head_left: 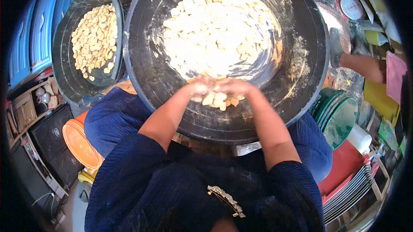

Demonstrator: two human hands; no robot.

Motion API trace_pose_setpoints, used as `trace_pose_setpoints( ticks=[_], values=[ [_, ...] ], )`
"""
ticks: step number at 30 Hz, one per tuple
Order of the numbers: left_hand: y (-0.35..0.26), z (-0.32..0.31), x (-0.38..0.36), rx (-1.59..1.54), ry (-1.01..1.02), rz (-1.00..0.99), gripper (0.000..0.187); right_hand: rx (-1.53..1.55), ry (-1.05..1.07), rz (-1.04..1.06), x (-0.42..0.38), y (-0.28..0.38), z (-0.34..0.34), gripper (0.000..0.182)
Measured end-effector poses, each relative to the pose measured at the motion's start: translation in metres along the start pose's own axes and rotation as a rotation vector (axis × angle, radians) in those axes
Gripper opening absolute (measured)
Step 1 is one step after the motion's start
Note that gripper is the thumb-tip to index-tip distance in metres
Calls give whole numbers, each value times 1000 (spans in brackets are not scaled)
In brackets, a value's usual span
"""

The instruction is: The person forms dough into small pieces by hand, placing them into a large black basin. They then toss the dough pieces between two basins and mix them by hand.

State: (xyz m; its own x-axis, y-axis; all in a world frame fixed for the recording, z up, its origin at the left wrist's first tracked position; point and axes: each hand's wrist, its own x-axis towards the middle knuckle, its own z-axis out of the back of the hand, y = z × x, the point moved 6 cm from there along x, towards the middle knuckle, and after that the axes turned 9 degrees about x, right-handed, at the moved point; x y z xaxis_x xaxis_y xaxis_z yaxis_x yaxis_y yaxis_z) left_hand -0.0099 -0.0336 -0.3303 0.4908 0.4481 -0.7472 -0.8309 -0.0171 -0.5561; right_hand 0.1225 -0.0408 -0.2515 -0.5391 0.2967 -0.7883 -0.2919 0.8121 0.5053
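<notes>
A large black basin [172, 118] holds many pale, flour-dusted pieces [215, 21], brightly lit in the middle. Near the basin's front side, my left hand [201, 88] and my right hand [232, 88] are side by side over the pieces, both blurred and coated in white powder. A few loose pieces [218, 101] show just below the hands. What the fingers do is hidden by blur and glare.
Left of the basin stands a smaller dark tub [64, 70] with tan pieces [95, 38]. Blue drawers [43, 25], an orange basin [81, 144], stacked green buckets [340, 118], a dial scale [351, 6] and another person's leg [363, 65] surround it.
</notes>
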Motion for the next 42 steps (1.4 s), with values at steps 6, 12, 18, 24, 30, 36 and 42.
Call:
trace_pose_setpoints(
  ticks=[6,12,18,24,30,36,42],
  values=[
    [5,33,-13,-720,154,321,49,240,-760,-37,59,-161,88,59],
    [-11,39,-33,-469,-5,222,42,267,-98,-193,27,-68,-12,81],
    [1,16,-23,-871,189,163,46,223,-482,45,66,-106,9,77],
    [5,12,-28,-671,295,203,55,701,-45,-81,60,-109,7,61],
    [11,17,-38,-800,427,200,63,770,-72,-213,8,-60,-17,56],
    [19,9,-31,-675,322,91,43,296,-217,-176,20,-54,-15,61],
    [-9,46,-56,-921,259,-28,59,-353,-433,800,7,33,-45,45]
  ],
)
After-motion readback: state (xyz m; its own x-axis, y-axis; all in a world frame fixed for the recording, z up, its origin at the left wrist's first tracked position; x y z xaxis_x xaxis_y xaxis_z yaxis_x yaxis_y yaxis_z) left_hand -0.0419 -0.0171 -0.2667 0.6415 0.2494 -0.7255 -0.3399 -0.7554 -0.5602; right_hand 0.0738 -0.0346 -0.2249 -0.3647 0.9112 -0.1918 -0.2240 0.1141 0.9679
